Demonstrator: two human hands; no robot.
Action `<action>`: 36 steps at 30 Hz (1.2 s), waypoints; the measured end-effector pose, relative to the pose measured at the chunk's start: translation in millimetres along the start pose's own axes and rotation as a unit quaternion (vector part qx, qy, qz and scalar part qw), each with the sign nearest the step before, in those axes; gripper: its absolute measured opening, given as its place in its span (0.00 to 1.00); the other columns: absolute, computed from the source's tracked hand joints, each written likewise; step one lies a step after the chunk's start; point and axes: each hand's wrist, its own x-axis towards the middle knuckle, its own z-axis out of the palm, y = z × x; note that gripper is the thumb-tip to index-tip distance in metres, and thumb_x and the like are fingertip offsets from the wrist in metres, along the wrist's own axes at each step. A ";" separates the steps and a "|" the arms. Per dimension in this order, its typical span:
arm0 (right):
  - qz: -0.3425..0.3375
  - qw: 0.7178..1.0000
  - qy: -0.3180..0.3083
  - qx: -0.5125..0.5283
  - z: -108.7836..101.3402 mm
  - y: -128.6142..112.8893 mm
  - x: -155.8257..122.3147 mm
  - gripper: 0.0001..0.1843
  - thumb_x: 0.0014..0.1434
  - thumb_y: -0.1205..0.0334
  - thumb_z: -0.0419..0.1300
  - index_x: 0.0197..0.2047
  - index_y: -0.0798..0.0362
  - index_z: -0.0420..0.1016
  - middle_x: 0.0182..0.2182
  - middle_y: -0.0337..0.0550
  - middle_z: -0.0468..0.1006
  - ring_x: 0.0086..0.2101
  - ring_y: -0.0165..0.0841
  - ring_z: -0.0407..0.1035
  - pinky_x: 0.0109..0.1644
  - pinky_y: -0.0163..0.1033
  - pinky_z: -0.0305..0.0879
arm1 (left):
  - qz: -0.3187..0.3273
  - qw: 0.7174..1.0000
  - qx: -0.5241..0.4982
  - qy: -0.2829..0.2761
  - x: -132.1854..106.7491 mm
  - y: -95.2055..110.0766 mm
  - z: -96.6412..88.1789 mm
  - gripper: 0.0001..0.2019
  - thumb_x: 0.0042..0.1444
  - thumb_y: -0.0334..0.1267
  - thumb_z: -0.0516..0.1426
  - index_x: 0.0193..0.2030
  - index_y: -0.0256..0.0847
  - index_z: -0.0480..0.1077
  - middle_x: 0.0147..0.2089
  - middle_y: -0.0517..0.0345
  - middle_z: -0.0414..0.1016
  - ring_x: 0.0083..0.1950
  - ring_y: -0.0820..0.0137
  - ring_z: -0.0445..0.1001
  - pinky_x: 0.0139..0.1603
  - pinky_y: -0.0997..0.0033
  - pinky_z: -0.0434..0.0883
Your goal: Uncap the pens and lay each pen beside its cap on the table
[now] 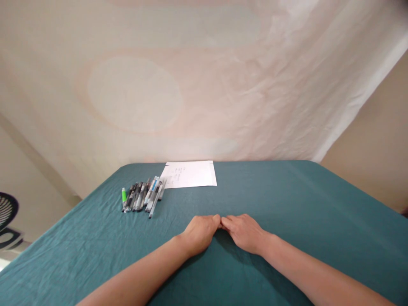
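Left of the frame's centre, beyond and to the left of both hands, well apart from them: a cluster of pens (140,197) laid side by side in a rough row, tilted toward the upper right, a few overlapping. Mostly dark and grey barrels, with a bright green pen (124,195) at the row's left end and a blue-marked pen (154,185) nearer its right end. Just right of the row, a white paper sheet (194,173), flat, with small handwritten marks on its left part and pen ends over its lower left corner. At lower centre, the left hand (199,233), nearer the pens, and the right hand (245,233), backs upward, fingers curled under and partly hidden, meeting at the fingertips. Cannot tell how tightly closed, nor see anything pinched between. Forearms slanting up from the bottom edge. Beneath, a dark green tablecloth (296,208), wrinkled at lower left. Across the top of the frame, a pale hanging cloth (207,97); at the left edge, part of a round black grille (7,210).
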 end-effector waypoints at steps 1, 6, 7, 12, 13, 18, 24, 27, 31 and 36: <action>0.002 1.000 0.000 -0.004 -0.3 0.4 -0.2 0.10 0.64 0.63 0.43 0.38 0.50 0.65 0.31 0.38 0.76 0.30 0.31 0.70 0.29 0.35 0.50 | -0.001 1.000 0.001 0.001 -0.1 0.2 -0.5 0.04 0.57 0.31 0.46 0.36 0.41 0.60 0.35 0.57 0.72 0.35 0.66 0.72 0.32 0.73 0.63; 0.007 1.000 -0.009 -0.016 -5.8 1.8 -0.6 0.13 0.66 0.58 0.41 0.38 0.49 0.65 0.29 0.38 0.76 0.28 0.32 0.70 0.28 0.35 0.48 | -0.007 1.000 0.002 0.005 -0.5 2.6 -2.6 0.04 0.58 0.31 0.46 0.36 0.41 0.60 0.35 0.57 0.72 0.35 0.66 0.72 0.32 0.74 0.63; 0.008 1.000 -0.007 -0.010 -7.2 1.6 -0.4 0.13 0.66 0.58 0.41 0.38 0.49 0.65 0.30 0.39 0.76 0.28 0.32 0.70 0.28 0.35 0.49 | -0.004 1.000 -0.002 0.008 -0.4 3.2 -3.4 0.05 0.59 0.32 0.45 0.36 0.41 0.60 0.35 0.57 0.72 0.35 0.67 0.72 0.33 0.74 0.63; 0.043 0.997 0.041 0.055 -8.1 5.2 -0.2 0.08 0.63 0.58 0.47 0.42 0.50 0.64 0.35 0.42 0.75 0.36 0.36 0.70 0.35 0.36 0.57 | -0.004 1.000 -0.008 0.029 -0.7 -2.4 -9.5 0.09 0.62 0.37 0.42 0.36 0.41 0.60 0.35 0.56 0.72 0.36 0.67 0.72 0.33 0.74 0.62; 0.055 0.994 0.060 0.072 -6.0 8.2 -0.4 0.09 0.61 0.59 0.49 0.45 0.50 0.63 0.37 0.43 0.75 0.38 0.36 0.69 0.38 0.37 0.58 | -0.011 0.999 -0.009 0.033 -1.2 -6.6 -10.6 0.09 0.62 0.37 0.42 0.36 0.41 0.60 0.34 0.56 0.71 0.36 0.67 0.72 0.33 0.73 0.62; 0.118 0.964 0.157 0.179 11.3 30.4 2.2 0.20 0.51 0.75 0.48 0.47 0.52 0.62 0.39 0.44 0.70 0.40 0.33 0.66 0.46 0.39 0.61 | -0.149 0.982 -0.090 0.077 -1.7 -38.1 -11.6 0.11 0.63 0.41 0.41 0.38 0.41 0.60 0.27 0.58 0.69 0.28 0.68 0.70 0.29 0.74 0.59; 0.156 0.956 0.201 0.143 16.9 43.0 3.1 0.23 0.51 0.69 0.54 0.51 0.52 0.61 0.47 0.48 0.67 0.49 0.38 0.60 0.54 0.46 0.57 | -0.185 0.901 -0.350 0.175 5.0 -59.2 -4.2 0.12 0.61 0.44 0.42 0.36 0.42 0.61 0.21 0.66 0.64 0.20 0.75 0.63 0.26 0.77 0.60; 0.193 0.961 0.172 0.098 13.6 48.0 -6.0 0.16 0.53 0.62 0.57 0.46 0.51 0.66 0.43 0.48 0.69 0.46 0.40 0.62 0.51 0.46 0.58 | -0.201 0.862 -0.423 0.196 5.8 -62.5 1.4 0.12 0.60 0.46 0.44 0.37 0.42 0.61 0.21 0.67 0.64 0.17 0.78 0.60 0.21 0.79 0.58; 0.205 0.963 0.105 0.137 10.7 56.1 -15.0 0.07 0.57 0.61 0.53 0.38 0.50 0.69 0.36 0.43 0.69 0.37 0.33 0.66 0.42 0.38 0.62 | -0.211 0.844 -0.445 0.212 4.5 -68.2 5.7 0.12 0.59 0.47 0.44 0.37 0.41 0.61 0.22 0.67 0.64 0.16 0.79 0.60 0.19 0.80 0.58; 0.201 0.964 0.082 0.155 7.0 44.0 14.8 0.06 0.57 0.64 0.53 0.36 0.54 0.69 0.32 0.42 0.69 0.32 0.30 0.65 0.37 0.35 0.59 | -0.218 0.822 -0.472 0.230 4.9 -69.9 2.7 0.13 0.59 0.48 0.44 0.39 0.40 0.59 0.22 0.66 0.65 0.15 0.80 0.60 0.15 0.83 0.56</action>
